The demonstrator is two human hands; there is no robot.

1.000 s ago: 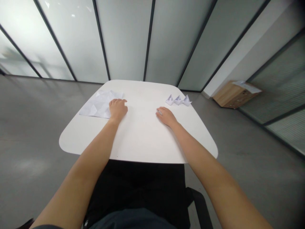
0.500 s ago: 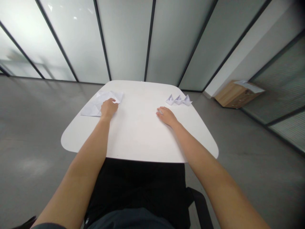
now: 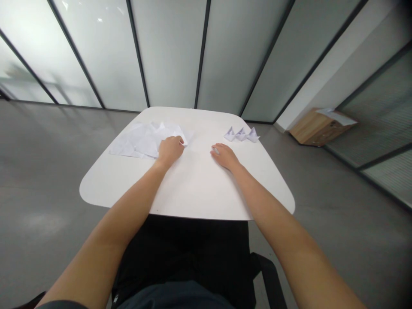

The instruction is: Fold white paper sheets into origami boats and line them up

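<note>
My left hand [image 3: 171, 149] is closed on the near edge of a white sheet of paper [image 3: 187, 136], pinching it between thumb and fingers above the table. Behind and left of that hand lie several overlapping white paper sheets [image 3: 128, 142]. My right hand [image 3: 224, 156] rests on the table with its fingers loosely stretched and the thumb apart. A small pale patch shows between its thumb and fingers; I cannot make out whether it is a thing or the tabletop. Just beyond this hand, three folded paper boats [image 3: 241, 134] stand in a row.
The white table [image 3: 199, 189] has rounded corners. Frosted glass panels [image 3: 170, 51] rise behind it. On the floor at the right is a brown box [image 3: 317, 128]. A black chair armrest [image 3: 272, 274] is close to my right side.
My left hand has moved right from the paper pile, drawing a sheet with it toward the table's middle. My right hand and the folded boats have stayed in place.
</note>
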